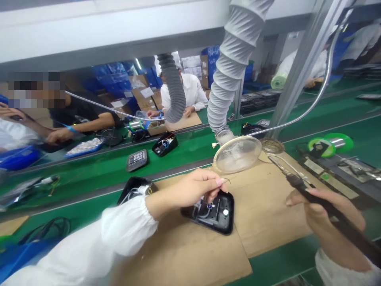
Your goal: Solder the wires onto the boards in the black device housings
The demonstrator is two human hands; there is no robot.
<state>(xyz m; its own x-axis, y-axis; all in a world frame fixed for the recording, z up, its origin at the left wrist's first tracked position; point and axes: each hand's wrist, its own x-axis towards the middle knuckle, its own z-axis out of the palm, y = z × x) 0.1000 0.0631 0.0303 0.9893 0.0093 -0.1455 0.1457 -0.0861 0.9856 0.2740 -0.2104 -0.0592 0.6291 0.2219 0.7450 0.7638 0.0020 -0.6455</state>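
My left hand (195,187) hovers over an open black plastic housing (212,212) on a brown board (262,206), with its fingers pinched on a thin wire (226,180). My right hand (327,216) grips a black soldering iron (300,184) like a pen, tip pointing up and left, away from the housing. Inside the housing I see white wires and a small blue part.
A clear round fume hood (238,154) on a grey ribbed hose (230,67) hangs just beyond the board. Another black housing (133,188) lies to the left. Green conveyor belts (98,169) carry more housings. People in white coats work across the belt.
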